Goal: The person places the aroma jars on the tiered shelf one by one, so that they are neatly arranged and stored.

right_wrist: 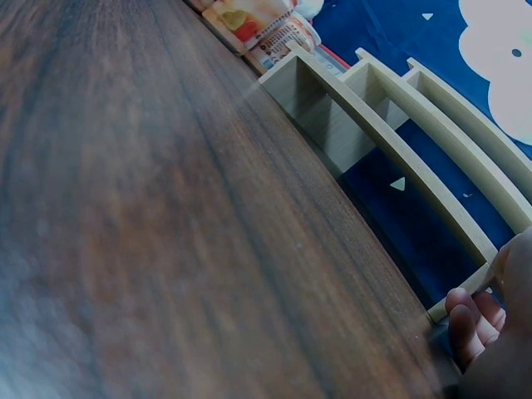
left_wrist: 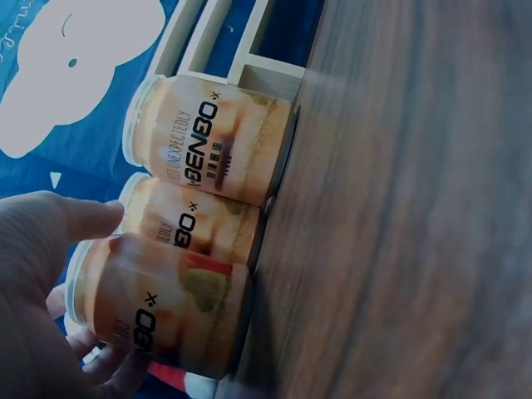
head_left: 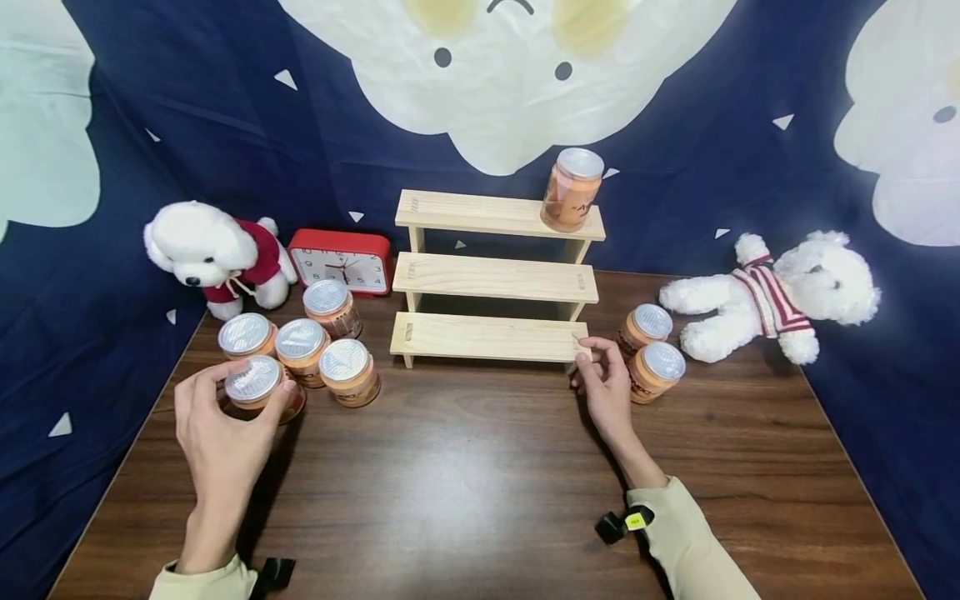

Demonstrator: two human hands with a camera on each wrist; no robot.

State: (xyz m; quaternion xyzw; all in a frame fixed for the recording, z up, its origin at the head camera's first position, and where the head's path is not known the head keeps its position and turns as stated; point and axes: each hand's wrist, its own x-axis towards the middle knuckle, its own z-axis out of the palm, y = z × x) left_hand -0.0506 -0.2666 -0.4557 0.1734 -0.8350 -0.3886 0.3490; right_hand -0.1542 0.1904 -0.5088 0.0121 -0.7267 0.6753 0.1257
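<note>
My left hand curls its thumb and fingers round the silver lid end of an orange-labelled can, the nearest of a left-hand group. In the left wrist view the gripped can stands upright on the table, beside other cans of its kind. My right hand pinches the right end of the lowest step of a three-tier wooden shelf. The right wrist view has its fingers at the shelf's end. One can stands on the top step, at its right end.
Two more cans stand right of my right hand. A red alarm clock and a white plush dog sit at the back left. Another plush dog lies at the right. Behind hangs a dark blue cloth.
</note>
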